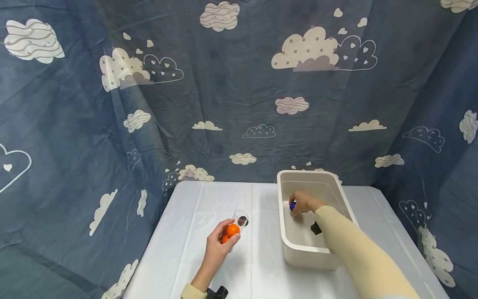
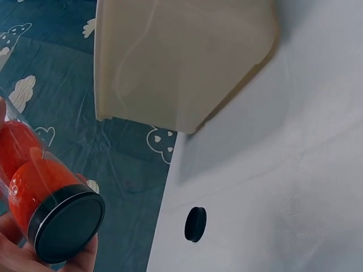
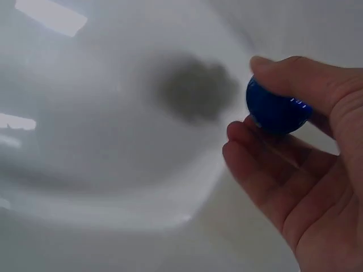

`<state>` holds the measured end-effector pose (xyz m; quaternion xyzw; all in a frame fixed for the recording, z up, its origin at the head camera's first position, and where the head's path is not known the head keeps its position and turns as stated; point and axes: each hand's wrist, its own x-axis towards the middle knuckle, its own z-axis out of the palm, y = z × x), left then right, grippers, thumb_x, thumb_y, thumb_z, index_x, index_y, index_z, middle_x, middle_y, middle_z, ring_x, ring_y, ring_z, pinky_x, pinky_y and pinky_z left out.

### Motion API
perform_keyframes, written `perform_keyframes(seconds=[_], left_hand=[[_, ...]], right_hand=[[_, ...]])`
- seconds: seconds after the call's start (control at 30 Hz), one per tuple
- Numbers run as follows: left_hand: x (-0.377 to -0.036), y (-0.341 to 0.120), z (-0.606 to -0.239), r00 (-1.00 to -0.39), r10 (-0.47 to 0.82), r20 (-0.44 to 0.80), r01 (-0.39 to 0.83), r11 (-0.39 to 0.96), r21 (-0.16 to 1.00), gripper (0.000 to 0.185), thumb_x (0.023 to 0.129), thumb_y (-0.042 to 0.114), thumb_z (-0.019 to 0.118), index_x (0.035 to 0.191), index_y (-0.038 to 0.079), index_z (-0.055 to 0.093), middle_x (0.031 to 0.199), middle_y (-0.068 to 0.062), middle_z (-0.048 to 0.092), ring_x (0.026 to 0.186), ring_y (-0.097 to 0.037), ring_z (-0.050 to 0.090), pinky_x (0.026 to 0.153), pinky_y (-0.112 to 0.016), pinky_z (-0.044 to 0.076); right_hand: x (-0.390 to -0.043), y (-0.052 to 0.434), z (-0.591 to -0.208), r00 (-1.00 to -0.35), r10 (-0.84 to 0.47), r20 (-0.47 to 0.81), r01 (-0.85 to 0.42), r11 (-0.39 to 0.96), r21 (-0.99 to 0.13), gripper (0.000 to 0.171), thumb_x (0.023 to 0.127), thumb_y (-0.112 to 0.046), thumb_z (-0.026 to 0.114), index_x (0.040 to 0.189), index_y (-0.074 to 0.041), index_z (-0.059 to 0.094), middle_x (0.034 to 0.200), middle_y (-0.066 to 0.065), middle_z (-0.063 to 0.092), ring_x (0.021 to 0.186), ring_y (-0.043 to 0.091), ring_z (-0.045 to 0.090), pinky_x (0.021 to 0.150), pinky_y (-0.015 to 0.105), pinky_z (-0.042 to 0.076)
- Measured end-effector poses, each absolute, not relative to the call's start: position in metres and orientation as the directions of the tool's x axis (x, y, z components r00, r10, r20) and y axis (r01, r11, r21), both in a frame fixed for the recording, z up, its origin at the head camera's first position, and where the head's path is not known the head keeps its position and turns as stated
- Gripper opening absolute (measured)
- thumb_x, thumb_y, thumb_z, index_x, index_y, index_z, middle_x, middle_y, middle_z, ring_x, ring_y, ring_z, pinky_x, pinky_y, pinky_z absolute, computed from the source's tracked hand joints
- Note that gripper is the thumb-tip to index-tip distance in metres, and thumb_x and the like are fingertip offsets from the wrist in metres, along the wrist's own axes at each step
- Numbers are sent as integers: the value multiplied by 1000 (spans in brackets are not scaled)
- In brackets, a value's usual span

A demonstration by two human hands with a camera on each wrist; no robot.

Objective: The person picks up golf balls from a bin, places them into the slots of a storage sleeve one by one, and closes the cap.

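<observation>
Blue ball (image 3: 278,110), one: was pinched by the right hand (image 1: 304,202), within the tub (image 1: 308,258) at right. Clear jar (image 2: 54,195), one: was gripped by the left hand (image 1: 218,240), mouth up, presumably to keep two orange balls (image 1: 233,229) inside. Black lid (image 2: 195,224), one: lay just beyond, on the table (image 1: 261,257).
</observation>
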<state>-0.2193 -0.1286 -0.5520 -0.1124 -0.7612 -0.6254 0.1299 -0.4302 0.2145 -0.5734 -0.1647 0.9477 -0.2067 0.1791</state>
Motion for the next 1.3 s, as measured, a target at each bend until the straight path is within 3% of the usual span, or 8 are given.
perform_keyframes(seconds=[0.2,0.4,0.67,0.93,1.3], left_hand=[[-219,-128,-553,-945,2,327,322,176,930,41,87,8,79,126,4,65,121,-11,69,100,-22,66,87,-30,55],[-218,-125,-553,-948,12,319,317,163,934,43,87,8,79,127,0,63,122,-11,68,103,-22,66,88,-29,54],[-219,-121,-552,-955,19,295,294,166,941,45,88,8,79,128,-2,62,121,-15,68,102,-24,66,87,-28,54],[-220,-119,-553,-955,21,294,294,160,942,42,87,10,79,126,6,65,117,-9,70,100,-22,66,86,-28,54],[-218,-114,-549,-955,44,295,298,140,944,40,87,11,80,124,12,66,116,-9,70,99,-23,66,86,-31,55]], right_hand=[[-424,213,-550,-833,-531,-158,-448,813,-373,30,71,-10,88,96,-10,72,87,1,67,77,16,57,73,34,49],[-412,214,-527,-802,-591,-89,-526,769,-362,32,73,-13,88,101,-8,73,91,2,69,77,14,58,74,36,50],[-392,213,-497,-831,-553,-56,-486,772,-409,36,77,-16,87,108,-8,73,99,5,71,85,18,63,81,42,55],[-373,214,-469,-849,-527,44,-472,719,-510,44,81,-20,85,121,-9,71,106,7,72,88,21,66,76,40,56],[-341,190,-438,-851,-486,200,-461,507,-729,49,81,-15,86,127,-17,68,114,5,68,86,19,69,72,32,58]])
